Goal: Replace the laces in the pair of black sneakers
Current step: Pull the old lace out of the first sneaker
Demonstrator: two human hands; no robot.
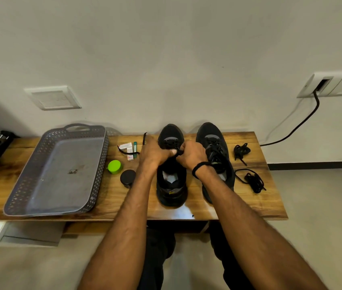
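Note:
Two black sneakers stand side by side on a wooden table (207, 210), toes toward the wall. Both my hands meet over the tongue of the left sneaker (171, 185). My left hand (153, 152) grips a black lace (131, 152) whose loose end trails left across the table. My right hand (191, 154) pinches the same lace above the eyelets. The right sneaker (215, 143) has a lace threaded through it, and my right wrist covers part of it. Two bundled black laces (241, 150) (252, 181) lie to the right of the shoes.
A large grey perforated tray (29, 170) takes up the table's left half. Between it and the shoes sit a green lid (114, 166), a black round tin (127, 177) and small packets (128, 148). A black cable (299, 124) runs from a wall socket.

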